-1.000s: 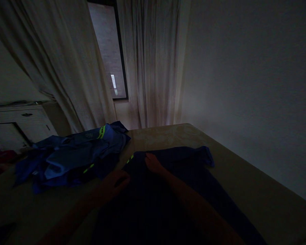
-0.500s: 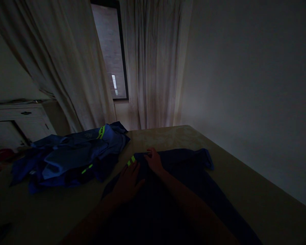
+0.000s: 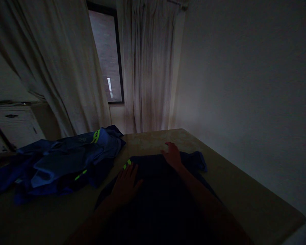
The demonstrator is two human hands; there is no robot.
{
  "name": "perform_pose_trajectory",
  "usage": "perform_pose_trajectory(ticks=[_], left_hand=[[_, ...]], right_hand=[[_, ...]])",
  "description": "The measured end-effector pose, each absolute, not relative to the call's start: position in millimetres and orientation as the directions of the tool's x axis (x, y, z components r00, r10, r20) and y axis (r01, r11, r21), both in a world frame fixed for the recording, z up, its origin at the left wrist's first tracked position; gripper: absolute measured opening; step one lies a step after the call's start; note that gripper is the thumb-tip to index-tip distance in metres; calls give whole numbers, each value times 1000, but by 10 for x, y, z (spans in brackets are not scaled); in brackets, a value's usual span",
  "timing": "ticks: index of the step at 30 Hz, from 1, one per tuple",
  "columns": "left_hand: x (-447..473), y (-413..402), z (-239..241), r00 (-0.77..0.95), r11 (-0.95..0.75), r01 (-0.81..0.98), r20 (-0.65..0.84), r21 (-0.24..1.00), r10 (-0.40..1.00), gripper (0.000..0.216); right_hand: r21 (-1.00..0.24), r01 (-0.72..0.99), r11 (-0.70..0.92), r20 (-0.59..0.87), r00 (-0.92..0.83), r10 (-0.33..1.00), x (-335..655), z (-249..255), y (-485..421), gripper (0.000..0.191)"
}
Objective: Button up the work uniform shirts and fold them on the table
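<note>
Cloth lay at the centre of things: a dark navy garment (image 3: 158, 190) was spread flat across the lower middle of the frame, its far edge running just below the centre and one corner bunched up toward the right. Two small neon-green marks (image 3: 126, 164) showed on its far left corner.

The left hand (image 3: 126, 182) rested palm down on that left part of the garment, fingers spread wide and flat, with the fingertips just short of the green marks. It held nothing. The right hand (image 3: 172, 154) lay palm down at the garment's far edge, a little right of centre, with its fingers loosely extended over the hem toward the bare surface beyond. It looked open and not closed on the cloth, though the dim light hid the fingertips.

The garment sat on a pale bench (image 3: 244, 190) that reached to the lower right corner. At the left of the frame, just beside the navy garment, a rumpled pile of brighter blue clothes (image 3: 63, 163) with green trim lay on the same bench.

Behind, light curtains (image 3: 148, 68) hung either side of a dark-framed window (image 3: 105, 58) at upper centre. A white cabinet (image 3: 12, 126) stood at the far left, and a plain wall (image 3: 244, 85) filled the right.
</note>
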State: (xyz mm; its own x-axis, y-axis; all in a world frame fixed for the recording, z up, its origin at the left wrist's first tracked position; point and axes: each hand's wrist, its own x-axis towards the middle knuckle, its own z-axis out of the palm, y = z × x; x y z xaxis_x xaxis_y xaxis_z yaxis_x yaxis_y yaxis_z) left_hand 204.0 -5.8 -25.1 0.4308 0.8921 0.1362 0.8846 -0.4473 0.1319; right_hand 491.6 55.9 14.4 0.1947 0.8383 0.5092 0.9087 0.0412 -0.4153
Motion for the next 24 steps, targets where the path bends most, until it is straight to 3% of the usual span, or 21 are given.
perform_pose_trajectory(ticks=[3,7,11,15,19,24], left_hand=[[2135,-15,-315,384,-394,911,98,120,918,79],[2538,-37,-273,433,-472,869,237,146,870,77],[3249,-37,-152,580,-635,739,268,225,770,69],[3854,-49,-240,640,-690,661,258,294,723,66],[4029,-106,-414,659,-720,625,290,303,694,63],[3963,-121,-404,665,-722,625,281,296,691,64]], right_hand=[[-407,900,-154,467,350,812,5660,108,347,56],[-473,774,-421,280,585,761,6538,-123,97,66],[-522,781,-344,210,508,835,6907,-355,70,62],[-347,886,-308,274,410,870,6827,-467,164,74],[-126,974,-186,365,220,905,6721,-476,231,50],[-89,985,-145,625,168,762,6523,-184,198,32]])
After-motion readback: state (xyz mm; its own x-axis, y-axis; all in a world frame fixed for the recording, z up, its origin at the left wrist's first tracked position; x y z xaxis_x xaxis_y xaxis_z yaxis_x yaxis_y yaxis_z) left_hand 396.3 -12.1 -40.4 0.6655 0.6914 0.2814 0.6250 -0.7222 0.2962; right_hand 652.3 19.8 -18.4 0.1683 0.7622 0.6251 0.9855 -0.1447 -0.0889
